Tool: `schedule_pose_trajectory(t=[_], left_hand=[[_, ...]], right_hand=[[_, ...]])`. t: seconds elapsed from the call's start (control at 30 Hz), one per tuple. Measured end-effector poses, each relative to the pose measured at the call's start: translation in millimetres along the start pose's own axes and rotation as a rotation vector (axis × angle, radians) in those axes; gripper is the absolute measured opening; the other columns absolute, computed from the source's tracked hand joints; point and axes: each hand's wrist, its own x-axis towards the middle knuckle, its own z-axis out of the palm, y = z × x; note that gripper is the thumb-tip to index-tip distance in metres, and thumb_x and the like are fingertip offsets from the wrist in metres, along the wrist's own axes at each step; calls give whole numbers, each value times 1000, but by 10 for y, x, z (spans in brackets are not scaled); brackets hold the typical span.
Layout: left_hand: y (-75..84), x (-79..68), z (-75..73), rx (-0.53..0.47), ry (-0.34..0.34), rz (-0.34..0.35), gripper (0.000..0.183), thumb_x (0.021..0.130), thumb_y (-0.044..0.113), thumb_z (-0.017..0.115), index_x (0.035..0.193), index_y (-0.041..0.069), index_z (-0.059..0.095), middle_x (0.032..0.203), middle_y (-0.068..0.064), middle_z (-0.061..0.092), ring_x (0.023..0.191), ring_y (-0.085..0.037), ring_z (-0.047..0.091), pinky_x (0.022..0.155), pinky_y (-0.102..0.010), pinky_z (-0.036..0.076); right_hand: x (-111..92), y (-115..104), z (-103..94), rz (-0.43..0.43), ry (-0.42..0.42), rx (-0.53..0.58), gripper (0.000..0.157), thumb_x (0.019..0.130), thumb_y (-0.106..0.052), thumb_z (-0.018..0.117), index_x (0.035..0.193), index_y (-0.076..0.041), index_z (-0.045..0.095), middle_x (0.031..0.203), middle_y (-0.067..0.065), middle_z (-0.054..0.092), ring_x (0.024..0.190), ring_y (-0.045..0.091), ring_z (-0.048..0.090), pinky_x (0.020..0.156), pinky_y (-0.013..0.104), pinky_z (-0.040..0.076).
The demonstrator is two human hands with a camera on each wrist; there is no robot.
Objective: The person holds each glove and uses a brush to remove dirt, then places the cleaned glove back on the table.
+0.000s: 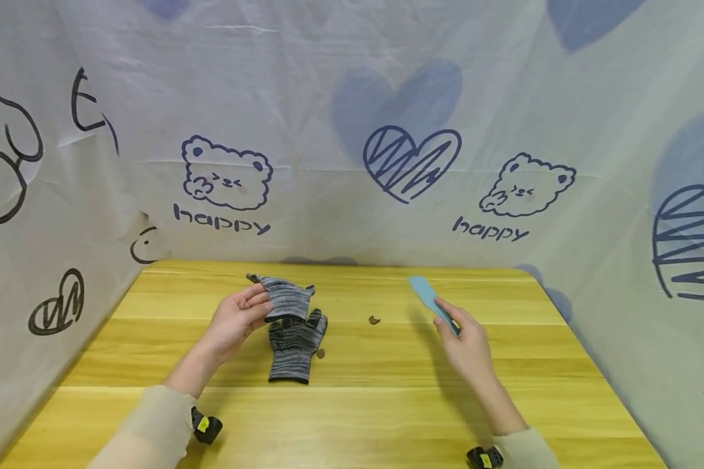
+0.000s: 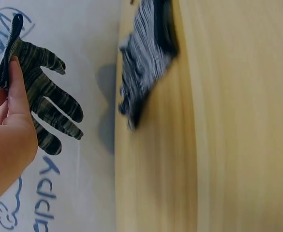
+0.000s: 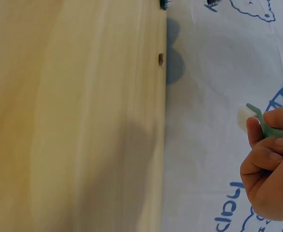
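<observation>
My left hand (image 1: 240, 319) pinches a grey-and-black striped knit glove (image 1: 287, 298) by its dark cuff. In the left wrist view its fingers hang loose in the air. A matching glove (image 1: 290, 365) lies on the table just below, partly covered in the head view by the held one. My right hand (image 1: 468, 335) grips a small light-blue brush (image 1: 424, 291) by its teal handle, raised above the table. The right wrist view shows a pale whitish patch at its head (image 3: 245, 119), apparently bristles; the head touches nothing.
A wood-grain table (image 1: 387, 410) spans the space. One brown scrap (image 1: 374, 320) lies between the hands, and another brown bit (image 1: 321, 354) sits beside the lying glove. White sheets (image 1: 322, 195) with drawn hearts and bears hang behind and at both sides.
</observation>
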Motion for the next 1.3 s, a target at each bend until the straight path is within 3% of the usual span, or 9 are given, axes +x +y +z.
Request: schedule_pose_trajectory(t=[0.13,0.4,0.53,0.63,0.77,0.9,1.03,1.13,1.3], left_hand=[[-6,-44,-211,36,-2,-18,71,108,2,49,163,-8,5,167,-32,14,154,-40,19,87,-13,52],[-82,-144,-586,133,-22,-88,74,108,5,51,162,-9,2,166,-35,11,155,-45,13,90,-13,51],[-136,-186,-731,202,-49,-123,74,108,6,53,161,-12,5,164,-38,13,153,-49,16,107,-29,49],[-180,-236,-821,235,-67,-143,73,107,6,53,160,-14,6,163,-40,14,152,-51,18,116,-44,42],[-236,-312,-902,293,-54,-153,71,107,7,55,158,-17,12,161,-41,20,149,-52,25,112,-46,47],[-276,-388,-950,395,-23,-178,65,106,11,58,153,-22,25,153,-42,36,139,-53,44,104,-47,54],[-302,-449,-972,445,0,-231,35,106,16,60,124,-14,56,113,-28,66,102,-35,66,91,-43,61],[-319,-476,-985,408,24,-290,25,109,20,56,100,-4,56,89,-7,56,83,-20,59,80,-37,61],[-331,-505,-1053,396,64,-343,51,112,29,48,135,-17,50,109,-24,64,87,-18,66,76,-37,63]], right_hand=[[14,76,-31,25,-25,-25,41,103,-10,64,144,-5,62,137,24,64,114,36,63,87,43,53],[-3,183,-82,61,-73,-71,42,105,-13,62,146,-3,59,141,27,61,133,45,55,107,62,46],[2,200,-89,68,-102,-102,42,106,-13,60,146,-1,59,141,28,60,129,44,58,103,59,50],[4,205,-86,78,-136,-125,41,106,-14,59,146,-2,59,142,29,59,115,39,63,85,48,55],[8,200,-72,96,-179,-148,40,107,-15,58,145,-3,60,143,28,59,96,32,61,65,34,45],[8,185,-43,106,-208,-175,40,106,-16,59,144,-3,62,141,26,62,93,28,59,65,31,43],[-6,173,-9,121,-245,-187,41,106,-17,58,144,-3,61,141,26,61,87,26,58,65,32,42],[-19,162,20,114,-268,-197,41,106,-16,58,144,-3,61,141,27,61,88,26,59,67,34,44],[-44,138,67,102,-297,-216,40,106,-17,58,143,-3,62,142,25,61,92,25,60,71,35,47]])
